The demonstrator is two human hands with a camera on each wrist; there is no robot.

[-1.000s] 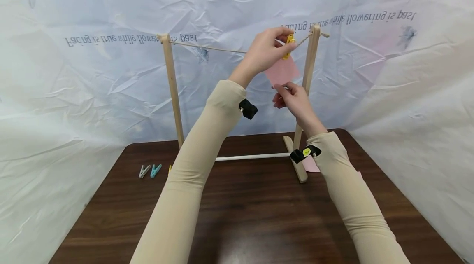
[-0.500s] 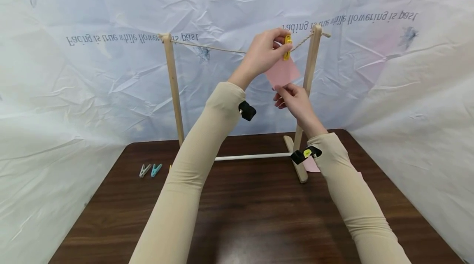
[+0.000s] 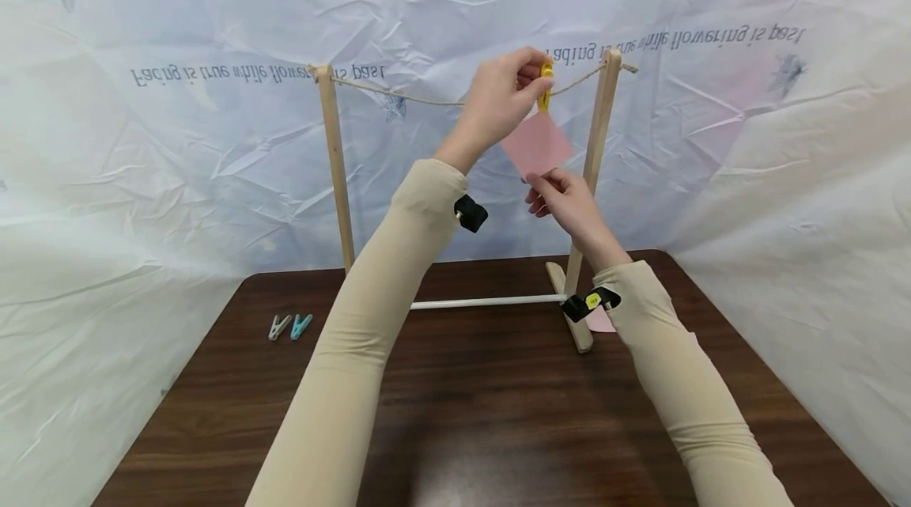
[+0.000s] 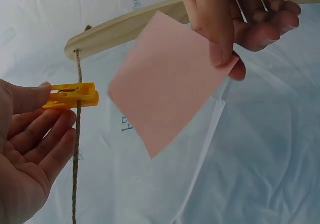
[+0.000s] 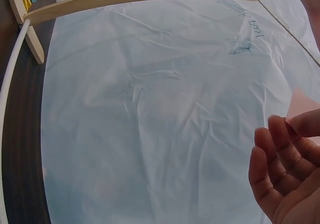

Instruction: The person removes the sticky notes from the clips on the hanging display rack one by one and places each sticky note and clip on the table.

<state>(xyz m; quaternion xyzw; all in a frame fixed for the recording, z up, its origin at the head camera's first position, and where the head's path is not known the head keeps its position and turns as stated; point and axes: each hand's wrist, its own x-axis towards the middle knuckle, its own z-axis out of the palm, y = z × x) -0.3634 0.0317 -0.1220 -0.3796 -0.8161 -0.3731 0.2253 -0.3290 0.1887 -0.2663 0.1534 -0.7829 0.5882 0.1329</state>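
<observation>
In the head view my left hand [image 3: 498,100] pinches a yellow clothespin [image 3: 545,88] by its handle end. The left wrist view shows the clothespin [image 4: 75,94] straddling the rope [image 4: 76,154], its tips pointing at a corner of a square pink paper [image 4: 167,82], with a small gap between them. My right hand [image 3: 569,202] grips the paper's lower corner between thumb and index finger, other fingers loosely bent. The paper [image 3: 538,145] hangs just below the clothespin, tilted like a diamond. Most of it falls outside the right wrist view, where my right hand [image 5: 290,169] shows partly.
The rope runs between two wooden posts [image 3: 601,123], joined low down by a white rod [image 3: 491,302]. A pale clothespin [image 3: 279,327] and a blue one [image 3: 301,326] lie on the dark table [image 3: 484,404] at left. More pink paper [image 3: 601,320] lies by the right foot.
My left hand and the clothespin have shifted slightly left. The paper and right hand have dropped a little, and the paper's top corner shows more fully below the clothespin.
</observation>
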